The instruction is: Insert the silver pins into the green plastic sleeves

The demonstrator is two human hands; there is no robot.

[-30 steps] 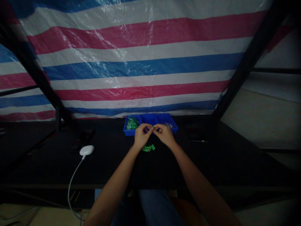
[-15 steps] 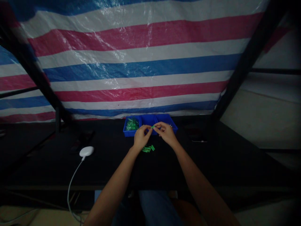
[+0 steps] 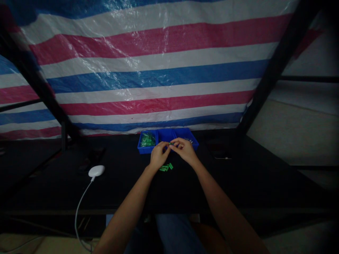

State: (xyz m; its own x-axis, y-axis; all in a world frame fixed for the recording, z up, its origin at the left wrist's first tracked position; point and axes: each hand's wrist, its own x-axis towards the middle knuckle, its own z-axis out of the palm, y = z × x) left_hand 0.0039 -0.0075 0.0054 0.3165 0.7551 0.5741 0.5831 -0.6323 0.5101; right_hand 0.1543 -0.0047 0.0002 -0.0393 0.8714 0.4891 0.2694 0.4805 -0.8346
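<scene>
In front of a blue divided bin, my left hand (image 3: 158,155) and my right hand (image 3: 185,151) meet at their fingertips. Between them is a small green plastic piece (image 3: 171,143), pinched by both hands; its exact kind is too small to tell. A little pile of similar green tube-like pieces (image 3: 166,167) lies on the black table just below my left hand. The blue bin (image 3: 144,151) has three compartments. Its left one holds a clear bag of green pieces (image 3: 148,139), and thin shiny metal pieces (image 3: 188,140) show in the right one, partly hidden by my right hand.
On the left of the black table (image 3: 119,187) sits a white rounded device (image 3: 96,171) with a white cable (image 3: 78,208) hanging over the front edge. A dark flat object with a pale edge (image 3: 222,158) lies to the right. Behind hangs a striped plastic sheet (image 3: 159,83).
The fingertips have shifted slightly around the green piece, and less of it shows now. The view has moved slightly; the pile and bin stand as before.
</scene>
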